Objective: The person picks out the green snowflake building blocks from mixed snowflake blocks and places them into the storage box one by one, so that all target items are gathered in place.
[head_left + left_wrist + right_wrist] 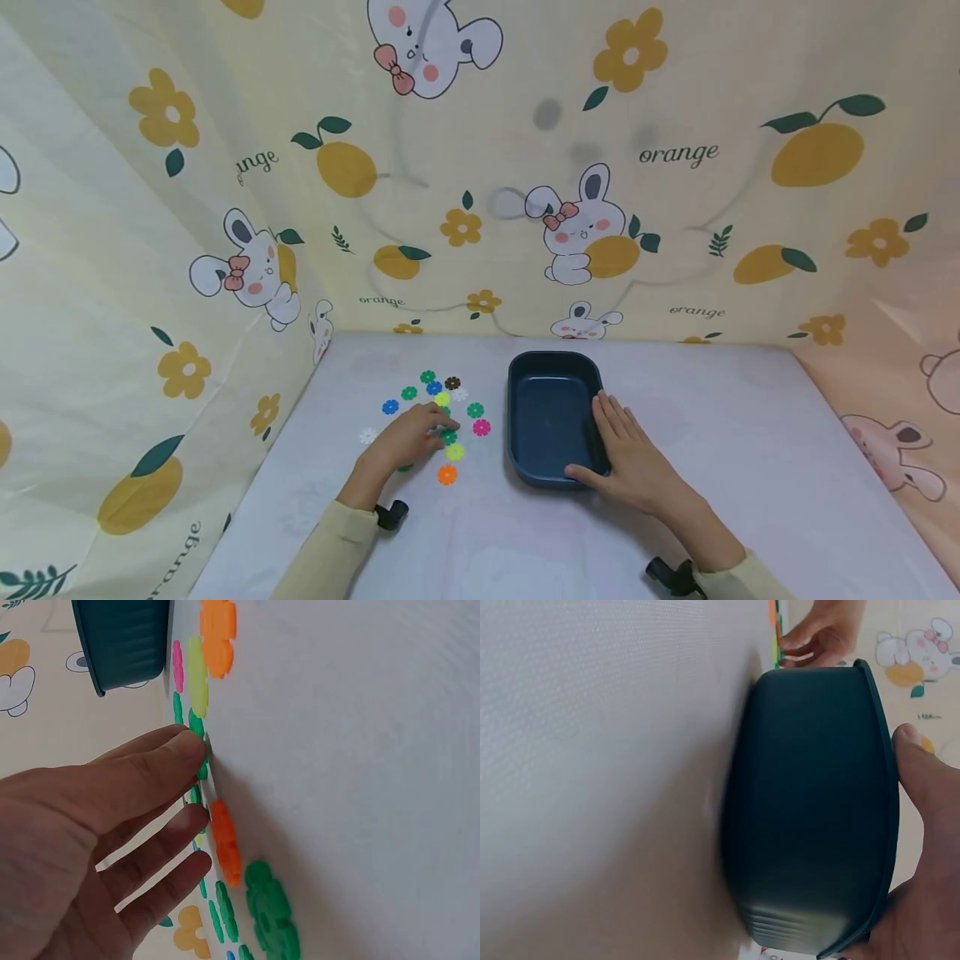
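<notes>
My left hand (pixel 408 433) is among flower-shaped plastic discs on the white table. Its thumb and forefinger pinch a green flower disc (pixel 448 437), partly hidden by the thumb in the left wrist view. The other fingers hang loosely apart. Right of the discs stands a dark blue rectangular tray (pixel 555 477), upright, with nothing visible in it. Against its right rim lies my right hand (pixel 633 467), fingers straight along the side and thumb stretched over the near corner.
Around the left hand lie several more discs, among them an orange disc (pixel 447 475), a pink disc (pixel 482 427) and a blue disc (pixel 390 407). A printed cloth (pixel 480 275) hangs behind the table and along its sides.
</notes>
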`<state>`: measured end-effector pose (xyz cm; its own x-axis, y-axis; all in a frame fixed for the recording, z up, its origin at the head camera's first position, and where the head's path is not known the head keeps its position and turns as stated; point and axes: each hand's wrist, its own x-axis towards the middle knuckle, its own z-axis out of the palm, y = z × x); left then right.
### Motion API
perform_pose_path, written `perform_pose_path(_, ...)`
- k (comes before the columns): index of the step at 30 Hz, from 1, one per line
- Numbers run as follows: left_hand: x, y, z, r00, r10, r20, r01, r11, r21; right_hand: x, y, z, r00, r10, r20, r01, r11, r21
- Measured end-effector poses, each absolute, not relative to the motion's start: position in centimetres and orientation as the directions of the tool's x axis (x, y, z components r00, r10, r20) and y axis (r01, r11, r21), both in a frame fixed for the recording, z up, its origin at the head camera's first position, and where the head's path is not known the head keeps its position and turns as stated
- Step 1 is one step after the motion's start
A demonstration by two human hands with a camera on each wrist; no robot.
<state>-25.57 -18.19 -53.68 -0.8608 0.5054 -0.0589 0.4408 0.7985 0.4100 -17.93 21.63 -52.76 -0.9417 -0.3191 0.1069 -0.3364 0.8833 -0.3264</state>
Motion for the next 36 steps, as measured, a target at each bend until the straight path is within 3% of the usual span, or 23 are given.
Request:
perform_pose_path(15, -26.2, -17.7, -53.8, -0.882, 0.468, -0.063, 0.411, 0.827, 0.383, -17.7, 21.0, -53.2, -0.952, -0.284, 0.115, -0.307, 0.888, -0.343)
perform_pose_path(27, -26.8, -17.3, -53.0, -0.874, 0.451, -0.181, 0.356, 0.848, 0.393, -17.4, 20.5, -53.5, -0.953, -0.275, 0.123, -0.301, 0.888, -0.347)
perform_pose_path(36, -26.7, -17.6, -52.8, -0.876, 0.456, -0.160, 0.327, 0.802, 0.499, -17.4, 20.3, -53.6, -0.956, -0.265, 0.125, -0.292, 0.893, -0.343)
